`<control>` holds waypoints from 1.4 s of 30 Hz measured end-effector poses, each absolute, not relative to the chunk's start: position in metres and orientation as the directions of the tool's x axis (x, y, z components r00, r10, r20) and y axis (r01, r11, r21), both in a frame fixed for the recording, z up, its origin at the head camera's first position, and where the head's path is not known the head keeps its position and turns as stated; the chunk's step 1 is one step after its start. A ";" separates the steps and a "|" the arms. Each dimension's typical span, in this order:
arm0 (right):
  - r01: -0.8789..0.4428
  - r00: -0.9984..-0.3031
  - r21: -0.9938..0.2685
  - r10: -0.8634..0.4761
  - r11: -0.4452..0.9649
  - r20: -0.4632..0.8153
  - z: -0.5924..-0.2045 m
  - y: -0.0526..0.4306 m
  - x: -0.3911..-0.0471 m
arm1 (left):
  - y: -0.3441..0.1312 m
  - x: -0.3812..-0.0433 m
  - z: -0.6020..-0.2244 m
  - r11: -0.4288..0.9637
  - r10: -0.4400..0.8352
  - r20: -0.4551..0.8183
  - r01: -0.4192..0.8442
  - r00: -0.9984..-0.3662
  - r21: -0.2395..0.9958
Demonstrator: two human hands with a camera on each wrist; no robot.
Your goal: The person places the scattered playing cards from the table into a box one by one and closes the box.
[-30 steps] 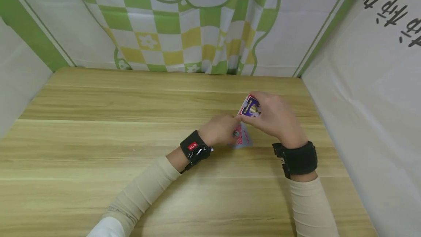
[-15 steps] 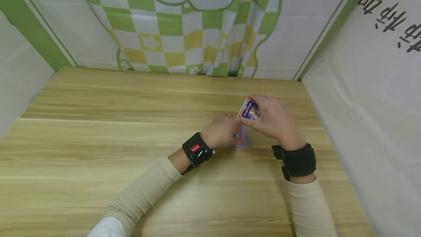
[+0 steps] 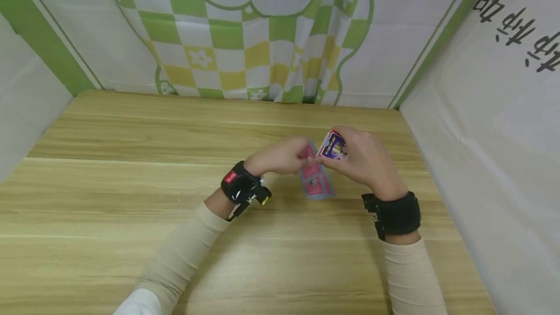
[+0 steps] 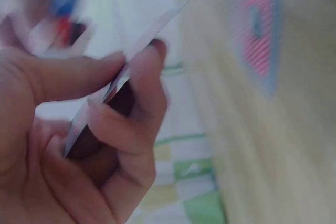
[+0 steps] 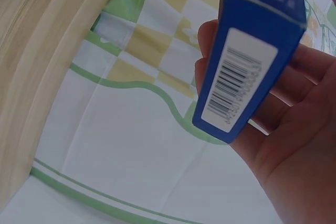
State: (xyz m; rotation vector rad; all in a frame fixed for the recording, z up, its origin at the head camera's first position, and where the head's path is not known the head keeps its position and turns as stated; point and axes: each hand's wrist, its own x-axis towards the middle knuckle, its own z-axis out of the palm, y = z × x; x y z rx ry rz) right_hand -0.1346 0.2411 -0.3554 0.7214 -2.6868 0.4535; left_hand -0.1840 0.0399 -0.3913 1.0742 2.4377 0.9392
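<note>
My left hand (image 3: pixel 279 155) pinches a red-backed playing card (image 3: pixel 311 168) between thumb and fingers. In the left wrist view this card (image 4: pixel 152 31) is seen nearly edge-on. My right hand (image 3: pixel 368 159) grips a small card box (image 3: pixel 334 147), blue and purple with a red and white edge, tilted above the table. A barcode label shows on the end of the box (image 5: pixel 239 80) in the right wrist view. Below the hands, overlapping red-patterned playing cards (image 3: pixel 315 189) lie face down on the table, partly covered by the held card in the head view.
The wood-grain table (image 3: pixel 131 198) stretches out to the left and front. A green, yellow and white checked curtain (image 3: pixel 245 52) hangs along its back edge. White cloth (image 3: pixel 481 159) with black writing walls off the right side.
My left hand has drawn back up and to the left, bringing a playing card away from the box's end. More of the cards on the table show. The right hand has stayed almost in place.
</note>
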 end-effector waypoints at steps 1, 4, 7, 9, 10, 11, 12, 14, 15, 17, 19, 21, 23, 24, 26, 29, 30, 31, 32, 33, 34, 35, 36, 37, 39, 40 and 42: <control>-0.527 -0.821 -0.219 -0.425 0.822 0.381 -0.355 0.241 -0.134 | 0.035 -0.187 -0.386 0.500 0.713 -0.003 0.506 -0.701 0.703; -0.523 -0.825 -0.221 -0.423 0.823 0.375 -0.354 0.241 -0.133 | 0.019 -0.193 -0.369 0.486 0.616 0.051 0.430 -0.786 0.761; -0.523 -0.828 -0.224 -0.427 0.822 0.363 -0.355 0.240 -0.133 | 0.007 -0.196 -0.357 0.444 0.553 0.058 0.352 -0.831 0.824; -0.528 -0.826 -0.218 -0.437 0.821 0.355 -0.356 0.239 -0.133 | 0.002 -0.195 -0.352 0.405 0.552 0.050 0.320 -0.832 0.856; -0.534 -0.823 -0.215 -0.444 0.818 0.353 -0.357 0.239 -0.134 | 0.001 -0.195 -0.351 0.379 0.565 0.042 0.305 -0.824 0.874; -0.540 -0.820 -0.214 -0.453 0.814 0.349 -0.357 0.239 -0.134 | 0.001 -0.195 -0.350 0.358 0.585 0.035 0.297 -0.810 0.885; -0.548 -0.816 -0.209 -0.462 0.810 0.348 -0.358 0.238 -0.134 | 0.002 -0.195 -0.350 0.348 0.604 0.030 0.297 -0.797 0.889; -0.563 -0.808 -0.209 -0.478 0.800 0.344 -0.359 0.238 -0.134 | 0.003 -0.193 -0.350 0.339 0.636 0.020 0.302 -0.771 0.891; -0.568 -0.805 -0.211 -0.484 0.795 0.344 -0.359 0.238 -0.135 | 0.004 -0.193 -0.350 0.337 0.647 0.016 0.304 -0.763 0.891; -0.575 -0.802 -0.217 -0.489 0.789 0.344 -0.360 0.237 -0.135 | 0.006 -0.192 -0.351 0.352 0.649 0.003 0.304 -0.761 0.885; -0.576 -0.801 -0.218 -0.490 0.788 0.345 -0.360 0.236 -0.135 | 0.008 -0.192 -0.352 0.360 0.637 0.005 0.303 -0.771 0.883; -0.584 -0.796 -0.222 -0.496 0.781 0.347 -0.360 0.235 -0.136 | 0.009 -0.192 -0.354 0.358 0.619 0.014 0.298 -0.786 0.885; -0.595 -0.787 -0.221 -0.505 0.773 0.353 -0.360 0.234 -0.136 | 0.011 -0.192 -0.356 0.350 0.597 0.033 0.298 -0.801 0.888; -0.599 -0.784 -0.221 -0.507 0.770 0.359 -0.360 0.233 -0.136 | 0.012 -0.192 -0.357 0.340 0.586 0.044 0.294 -0.809 0.893; -0.602 -0.779 -0.224 -0.502 0.767 0.374 -0.359 0.231 -0.136 | 0.016 -0.192 -0.359 0.318 0.559 0.071 0.293 -0.826 0.902; -0.592 -0.779 -0.222 -0.480 0.775 0.403 -0.359 0.230 -0.136 | 0.022 -0.190 -0.361 0.281 0.522 0.104 0.286 -0.847 0.916; -0.586 -0.780 -0.219 -0.470 0.780 0.413 -0.359 0.230 -0.135 | 0.024 -0.189 -0.361 0.278 0.509 0.114 0.288 -0.853 0.916; -0.583 -0.779 -0.218 -0.463 0.782 0.423 -0.359 0.230 -0.135 | 0.026 -0.188 -0.362 0.277 0.498 0.124 0.292 -0.858 0.915; -0.582 -0.776 -0.212 -0.459 0.785 0.433 -0.359 0.230 -0.135 | 0.029 -0.186 -0.362 0.280 0.489 0.129 0.295 -0.863 0.913; -0.583 -0.772 -0.205 -0.456 0.787 0.443 -0.359 0.230 -0.135 | 0.031 -0.185 -0.363 0.288 0.487 0.131 0.300 -0.864 0.909; -0.582 -0.768 -0.197 -0.455 0.789 0.450 -0.359 0.230 -0.135 | 0.034 -0.183 -0.364 0.298 0.495 0.134 0.312 -0.858 0.902; -0.587 -0.762 -0.185 -0.461 0.788 0.456 -0.359 0.229 -0.136 | 0.037 -0.181 -0.365 0.301 0.512 0.127 0.317 -0.849 0.899; -0.592 -0.755 -0.172 -0.467 0.788 0.460 -0.360 0.229 -0.136 | 0.040 -0.179 -0.366 0.316 0.531 0.119 0.326 -0.839 0.891; -0.596 -0.750 -0.159 -0.474 0.787 0.461 -0.360 0.229 -0.136 | 0.043 -0.177 -0.366 0.332 0.553 0.112 0.342 -0.826 0.879; -0.599 -0.746 -0.142 -0.484 0.788 0.458 -0.360 0.229 -0.137 | 0.047 -0.173 -0.367 0.352 0.595 0.097 0.367 -0.798 0.861; -0.598 -0.748 -0.141 -0.486 0.789 0.452 -0.360 0.229 -0.137 | 0.048 -0.172 -0.367 0.358 0.611 0.091 0.376 -0.787 0.854; -0.584 -0.761 -0.147 -0.476 0.798 0.441 -0.360 0.231 -0.138 | 0.048 -0.171 -0.365 0.383 0.607 0.086 0.385 -0.790 0.840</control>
